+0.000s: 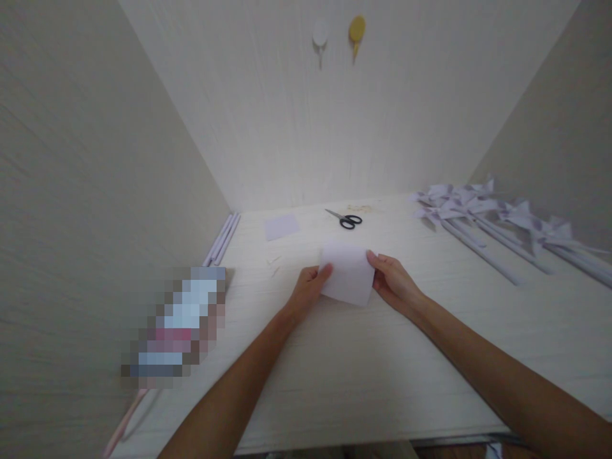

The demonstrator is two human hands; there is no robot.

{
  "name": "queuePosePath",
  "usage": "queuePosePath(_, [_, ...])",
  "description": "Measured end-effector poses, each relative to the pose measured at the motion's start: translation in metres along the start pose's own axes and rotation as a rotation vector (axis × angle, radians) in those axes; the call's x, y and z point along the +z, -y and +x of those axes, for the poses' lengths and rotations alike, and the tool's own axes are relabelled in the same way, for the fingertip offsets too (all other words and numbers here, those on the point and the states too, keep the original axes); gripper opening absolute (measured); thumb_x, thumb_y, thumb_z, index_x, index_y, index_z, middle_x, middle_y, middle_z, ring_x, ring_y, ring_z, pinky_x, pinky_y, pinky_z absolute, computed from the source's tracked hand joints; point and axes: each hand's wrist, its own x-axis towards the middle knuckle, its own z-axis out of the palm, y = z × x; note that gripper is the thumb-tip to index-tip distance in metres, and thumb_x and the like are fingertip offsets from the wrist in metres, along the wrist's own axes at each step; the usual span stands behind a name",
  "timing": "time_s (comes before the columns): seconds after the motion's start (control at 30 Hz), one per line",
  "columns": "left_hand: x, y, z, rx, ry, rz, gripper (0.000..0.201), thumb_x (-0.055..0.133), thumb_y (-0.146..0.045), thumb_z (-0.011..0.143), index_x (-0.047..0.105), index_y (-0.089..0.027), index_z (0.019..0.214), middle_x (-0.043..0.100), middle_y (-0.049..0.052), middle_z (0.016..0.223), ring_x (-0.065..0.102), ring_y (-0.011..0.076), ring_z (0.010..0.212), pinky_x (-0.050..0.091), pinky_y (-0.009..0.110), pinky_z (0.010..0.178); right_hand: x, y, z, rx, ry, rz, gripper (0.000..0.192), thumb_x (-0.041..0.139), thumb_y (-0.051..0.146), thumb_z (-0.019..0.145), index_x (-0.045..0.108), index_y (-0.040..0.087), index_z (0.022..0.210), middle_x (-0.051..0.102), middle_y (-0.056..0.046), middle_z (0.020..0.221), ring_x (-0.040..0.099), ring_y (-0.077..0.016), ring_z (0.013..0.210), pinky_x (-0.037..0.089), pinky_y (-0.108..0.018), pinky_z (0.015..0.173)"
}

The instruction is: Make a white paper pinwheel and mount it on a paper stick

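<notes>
- Presently I judge the step in hand to be the handling of one white paper square (348, 274), stretched between both hands over the middle of the table (335, 389), and apparently raised off it.
- My left hand (308, 290) pinches its left edge, thumb on the face, fingers curled behind and mostly hidden; my right hand (394, 280) is likewise nearly closed, gripping the right edge near its upper corner.
- To my mind, the next move calls for a light, even pinch on both sides, as thin paper would crease or slip easily.
- Toward the table's far edge, a second paper square (282, 227) lies flat left of centre, with black-handled scissors (347, 220) to its right, beside small yellowish bits (361, 208).
- White paper pinwheels (468, 201) with stick handles crowd the far right corner.
- Rolled paper tubes (222, 239) lie at the far left corner; along the left edge sits a pixelated object (186, 319) I can't identify.
- Pale walls enclose three sides; a white hook (320, 32) and a yellow hook (356, 29) hang on the back wall (287, 127), and the light looks dim.
</notes>
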Motion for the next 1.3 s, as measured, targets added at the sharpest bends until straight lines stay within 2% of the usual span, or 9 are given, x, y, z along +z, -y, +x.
queuePosePath(0.17, [-0.0009,0.0006,0.0000,0.011,0.029,0.014,0.044,0.054,-0.054,0.063,0.058,-0.011,0.057,0.052,0.001,0.049,0.045,0.0091,0.046,0.032,0.022,0.049,0.0000,0.0005,0.0005,-0.011,-0.012,0.020,0.025,0.070,0.038,0.057,0.058,0.015,0.057,0.059,0.001,0.054,0.052,-0.0095,0.050,0.041,-0.021,0.048])
queuePosePath(0.33, [-0.0016,0.0015,0.0003,0.052,-0.055,0.159,0.048,0.052,-0.059,0.060,0.048,-0.012,0.047,0.039,-0.004,0.041,0.031,0.0053,0.039,0.020,0.021,0.042,0.0001,0.0010,0.0011,-0.009,-0.020,0.034,0.025,0.070,0.036,0.057,0.057,0.016,0.056,0.059,0.001,0.053,0.050,-0.0086,0.049,0.041,-0.020,0.048])
queuePosePath(0.43, [-0.0014,0.0001,0.0005,0.110,-0.104,0.176,0.051,0.050,-0.062,0.059,0.044,-0.013,0.042,0.035,-0.004,0.039,0.028,0.0047,0.038,0.018,0.021,0.040,0.0008,0.0012,0.0010,-0.015,-0.027,0.041,0.025,0.071,0.035,0.056,0.056,0.016,0.054,0.058,0.002,0.053,0.049,-0.0079,0.049,0.041,-0.019,0.048])
queuePosePath(0.67, [-0.0067,-0.0009,0.0017,0.194,-0.107,0.156,0.053,0.053,-0.061,0.055,0.033,-0.015,0.036,0.027,-0.005,0.038,0.022,0.0035,0.039,0.016,0.020,0.039,-0.0009,0.0052,-0.0006,-0.033,0.002,0.038,0.016,0.072,0.024,0.055,0.058,0.015,0.054,0.059,0.001,0.056,0.051,-0.0087,0.054,0.041,-0.020,0.054])
queuePosePath(0.77, [-0.0073,0.0001,0.0015,0.145,-0.013,0.158,0.052,0.055,-0.060,0.053,0.039,-0.014,0.037,0.033,-0.004,0.038,0.027,0.0040,0.039,0.019,0.020,0.040,-0.0039,0.0069,0.0009,-0.053,-0.026,0.071,0.017,0.071,0.021,0.054,0.055,0.016,0.051,0.056,0.003,0.053,0.049,-0.0082,0.051,0.039,-0.021,0.052])
queuePosePath(0.87, [-0.0050,0.0001,0.0000,0.066,0.094,0.173,0.043,0.061,-0.053,0.052,0.053,-0.012,0.044,0.046,-0.001,0.043,0.038,0.0067,0.042,0.026,0.021,0.042,-0.0060,0.0073,0.0026,-0.048,-0.033,0.096,0.017,0.069,0.024,0.055,0.053,0.017,0.052,0.054,0.003,0.053,0.047,-0.0087,0.050,0.039,-0.023,0.052])
queuePosePath(0.97, [-0.0018,-0.0015,-0.0012,0.037,0.072,0.109,0.033,0.065,-0.044,0.054,0.060,-0.011,0.060,0.056,0.001,0.053,0.047,0.0095,0.049,0.034,0.022,0.048,-0.0059,0.0062,0.0022,-0.070,-0.028,0.073,0.019,0.069,0.023,0.056,0.052,0.017,0.051,0.052,0.004,0.051,0.045,-0.0076,0.048,0.036,-0.021,0.048])
queuePosePath(1.07, [0.0000,-0.0034,-0.0013,0.053,0.054,-0.013,0.029,0.066,-0.038,0.056,0.061,-0.012,0.069,0.060,0.002,0.061,0.052,0.0112,0.056,0.039,0.024,0.054,-0.0036,0.0046,-0.0011,-0.050,-0.001,-0.001,0.022,0.070,0.023,0.056,0.050,0.016,0.049,0.048,0.005,0.048,0.042,-0.0066,0.044,0.032,-0.020,0.044])
queuePosePath(1.3, [-0.0024,-0.0006,0.0023,0.016,0.027,-0.083,0.027,0.070,-0.033,0.052,0.058,-0.011,0.063,0.059,0.002,0.060,0.052,0.0111,0.054,0.040,0.025,0.056,0.0008,0.0040,-0.0062,-0.029,0.027,-0.084,0.024,0.070,0.026,0.055,0.049,0.016,0.048,0.047,0.005,0.045,0.041,-0.0060,0.042,0.029,-0.020,0.042])
